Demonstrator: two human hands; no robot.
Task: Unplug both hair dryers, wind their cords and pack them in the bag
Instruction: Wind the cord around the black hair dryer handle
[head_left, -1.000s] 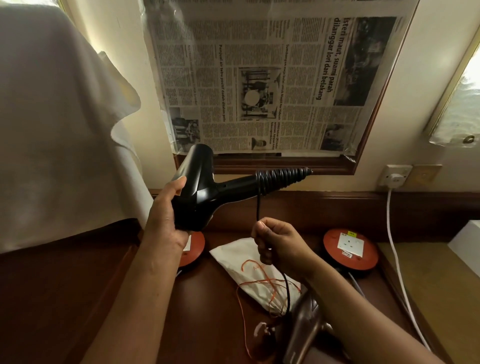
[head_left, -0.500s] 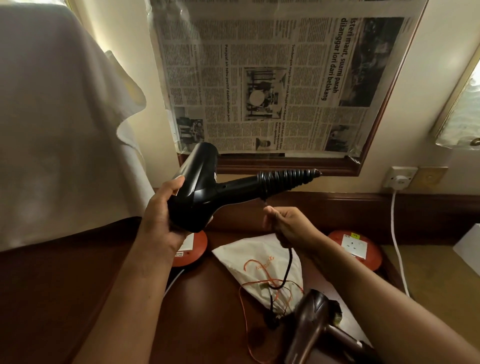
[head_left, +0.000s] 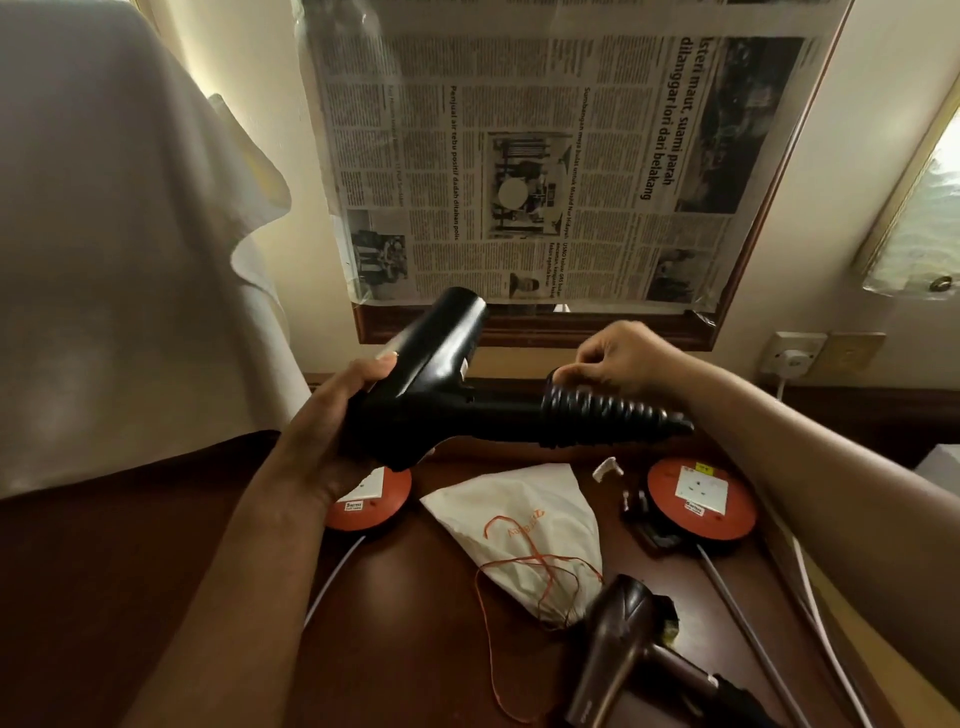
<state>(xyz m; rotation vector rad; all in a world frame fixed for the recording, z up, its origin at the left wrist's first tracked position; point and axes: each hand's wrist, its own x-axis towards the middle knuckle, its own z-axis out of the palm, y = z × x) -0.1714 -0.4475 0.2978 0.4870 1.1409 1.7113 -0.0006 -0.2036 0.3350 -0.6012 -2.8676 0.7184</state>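
You are holding the black hair dryer (head_left: 441, 395) in the air above the dark wooden desk (head_left: 395, 649), its barrel pointing up and away from you and its handle running out to your right. The black cord (head_left: 608, 415) is lying in tight coils around the far end of that handle. Your left hand (head_left: 332, 441) is gripping the dryer's body from the left and underneath, thumb pressing on the barrel. Your right hand (head_left: 623, 364) is sitting just above the coils, its fingertips pinching the cord at the top of the winding. Below the dryer, the white drawstring bag (head_left: 519, 519) is lying flat on the desk with its orange string (head_left: 524, 566) trailing toward you. The brown hair dryer (head_left: 618, 649) is lying near the desk's front edge, just right of the bag's mouth, touched by neither hand. Two round orange extension reels are sitting on the desk, one (head_left: 369, 504) under your left wrist and one (head_left: 701, 499) under your right forearm, a black plug (head_left: 644, 519) lying just beside the right one. A newspaper (head_left: 545, 156) is covering the framed panel on the wall behind.
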